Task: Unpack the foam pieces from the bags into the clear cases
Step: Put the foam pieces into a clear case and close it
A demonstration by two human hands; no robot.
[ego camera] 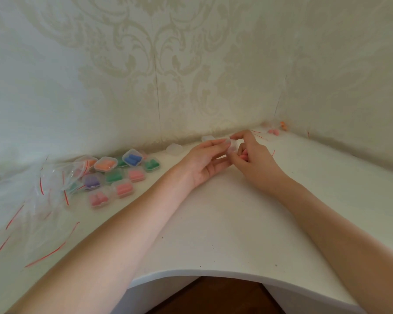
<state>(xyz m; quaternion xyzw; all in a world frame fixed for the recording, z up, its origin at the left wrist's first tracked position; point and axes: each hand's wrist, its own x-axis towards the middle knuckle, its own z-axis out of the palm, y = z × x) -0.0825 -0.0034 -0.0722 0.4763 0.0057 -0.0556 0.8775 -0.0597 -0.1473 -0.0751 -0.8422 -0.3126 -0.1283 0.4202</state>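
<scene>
A small clear case [233, 148] was held between the two hands above the worktop [213, 223]. The left hand [205, 163] was closed on it from below and behind; the right hand [251, 155] pinched its upper edge with thumb and forefinger, while pink foam pieces [242, 157] were curled under the remaining fingers.

It was judged that the foam could be dropped as the case was opened, since one hand was doing two jobs; a lid snapping free could also let the light case be flicked away.

Just beyond the left hand, near the wall, two empty cases [174, 148] were lying. Well to the left of both hands, filled cases [123, 175] of orange, blue, green, purple and pink foam were clustered, and farther left a heap of emptied bags [43, 193] with red strips was spread. Far beyond the right hand, in the corner, a few more foam pieces [274, 131] could be made out, blurred. Nothing was seen between the hands and the empty cases.
</scene>
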